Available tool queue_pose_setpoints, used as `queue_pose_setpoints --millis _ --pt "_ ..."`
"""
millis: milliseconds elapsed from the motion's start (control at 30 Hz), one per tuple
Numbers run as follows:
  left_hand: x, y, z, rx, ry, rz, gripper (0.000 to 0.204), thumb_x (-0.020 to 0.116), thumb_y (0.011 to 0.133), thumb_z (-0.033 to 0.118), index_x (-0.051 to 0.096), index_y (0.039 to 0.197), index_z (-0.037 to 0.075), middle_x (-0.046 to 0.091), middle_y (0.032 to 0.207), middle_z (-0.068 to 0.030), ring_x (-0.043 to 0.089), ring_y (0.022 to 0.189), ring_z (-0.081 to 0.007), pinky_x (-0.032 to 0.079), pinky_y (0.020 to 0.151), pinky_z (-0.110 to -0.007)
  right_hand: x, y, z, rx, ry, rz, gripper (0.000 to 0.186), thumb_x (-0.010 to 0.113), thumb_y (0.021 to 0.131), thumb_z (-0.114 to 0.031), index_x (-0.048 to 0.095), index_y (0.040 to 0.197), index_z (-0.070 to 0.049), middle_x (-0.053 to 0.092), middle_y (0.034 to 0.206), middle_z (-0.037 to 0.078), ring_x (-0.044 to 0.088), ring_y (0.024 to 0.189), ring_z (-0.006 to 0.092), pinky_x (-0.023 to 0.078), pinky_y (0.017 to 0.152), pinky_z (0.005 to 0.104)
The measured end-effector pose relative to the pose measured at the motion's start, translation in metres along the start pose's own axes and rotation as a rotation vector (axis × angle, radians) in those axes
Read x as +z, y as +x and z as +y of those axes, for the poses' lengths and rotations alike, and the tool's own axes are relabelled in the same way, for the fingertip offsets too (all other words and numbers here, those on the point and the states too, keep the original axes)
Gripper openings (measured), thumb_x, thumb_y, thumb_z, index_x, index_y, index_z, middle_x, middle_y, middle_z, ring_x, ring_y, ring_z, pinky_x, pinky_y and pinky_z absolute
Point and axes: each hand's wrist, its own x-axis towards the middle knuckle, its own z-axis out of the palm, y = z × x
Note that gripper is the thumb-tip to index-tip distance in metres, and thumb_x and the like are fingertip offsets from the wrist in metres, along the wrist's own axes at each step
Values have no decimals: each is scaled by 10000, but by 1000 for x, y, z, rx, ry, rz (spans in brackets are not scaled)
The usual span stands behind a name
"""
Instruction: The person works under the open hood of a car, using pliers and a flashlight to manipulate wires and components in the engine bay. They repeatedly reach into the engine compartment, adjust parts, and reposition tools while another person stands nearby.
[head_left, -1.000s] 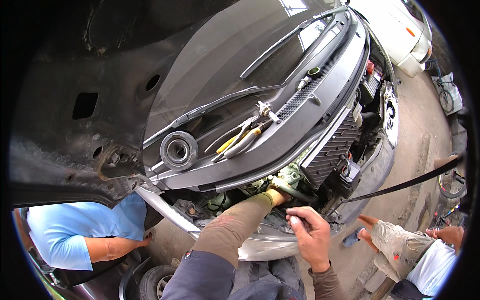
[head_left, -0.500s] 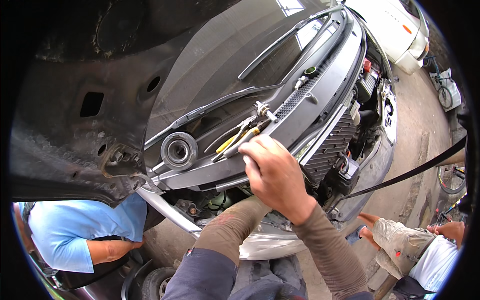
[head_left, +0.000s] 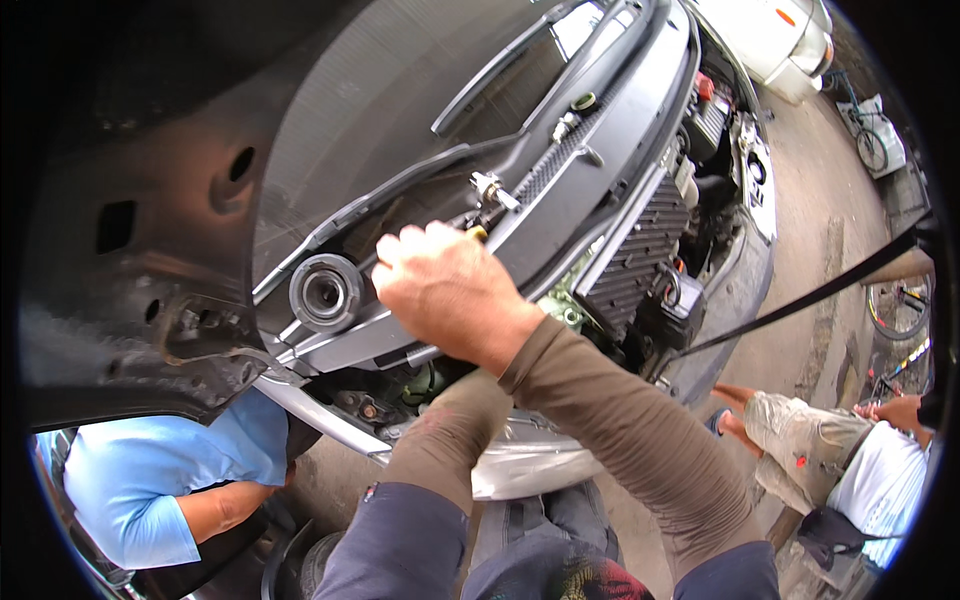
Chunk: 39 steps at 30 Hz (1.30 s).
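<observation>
Right hand [head_left: 455,290] is curled over the near edge of the plastic cowl [head_left: 550,215], mostly hiding a yellow-handled tool [head_left: 478,233] at 1 o'clock; can't tell if it's gripping that. Left hand's out of sight at 6, can't tell its state. Black ring [head_left: 304,292] sits at 9, hood [head_left: 205,240] edge at 10. Most elbow room runs toward 2.

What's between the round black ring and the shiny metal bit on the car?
In the head view, the person's right hand is between the black ring and the shiny metal bit, with a yellow piece peeking out beside it.
</observation>
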Motion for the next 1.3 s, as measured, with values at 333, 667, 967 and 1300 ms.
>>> queue_pose_setpoints --millis 333,667,967,1300 --pt "-4 12 -12 37 41 -50 242 554 890 233 737 966 93 738 984 -146 707 931 -318 532 823 -425 -54 -20 35 213 489 562 172 661 801 -50 631 955 21 634 901 180 677 830 340 548 743 410" --pt "15 7 9 154 162 -111 244 553 892 237 734 973 94 738 985 -145 707 932 -318 532 824 -427 -107 -152 -50 504 1220 751 124 587 840 89 504 928 59 620 961 208 689 753 201 599 643 308" --pt "38 1 9 17 -86 61 218 571 892 226 711 989 90 734 977 -143 709 929 -307 533 813 -423 -151 -304 -162 1210 1791 615 325 639 814 49 544 1122 95 638 1011 284 699 727 253 601 708 359" --pt "-14 -16 10 -100 -264 -127 302 657 838 308 739 887 21 711 766 -188 696 700 -340 557 645 -433 -102 -371 -191 1364 1435 361 231 643 744 -123 668 866 71 598 976 128 584 829 155 503 730 253"
